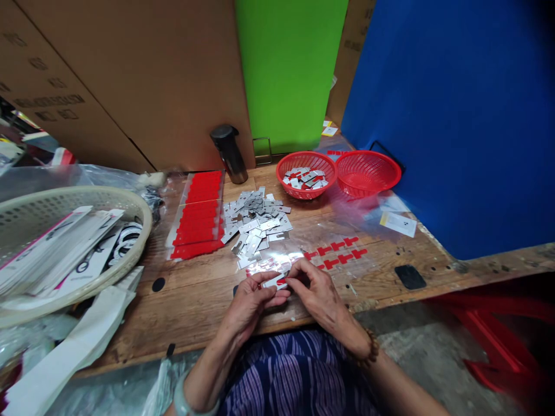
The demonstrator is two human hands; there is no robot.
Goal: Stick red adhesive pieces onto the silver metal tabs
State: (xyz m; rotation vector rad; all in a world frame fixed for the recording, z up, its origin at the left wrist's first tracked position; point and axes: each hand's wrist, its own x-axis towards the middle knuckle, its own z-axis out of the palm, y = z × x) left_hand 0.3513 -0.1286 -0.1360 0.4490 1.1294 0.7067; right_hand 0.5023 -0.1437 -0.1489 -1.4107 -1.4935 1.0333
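Observation:
My left hand (254,297) and my right hand (314,289) meet near the front edge of the wooden table (195,300), both pinching one small metal plate with a red piece (277,281) between the fingertips. Just beyond the hands lies a heap of small silver metal plates (255,222). Red T-shaped stickers (338,254) lie on clear film to the right of the hands. Sheets of red stickers (197,216) lie to the left of the heap.
Two red baskets stand at the back: one (307,173) holds metal plates, the other (367,172) looks bare. A cream basket (65,242) of packaged cards sits at left. A black cylinder (229,153), cardboard boxes, green and blue panels close the back.

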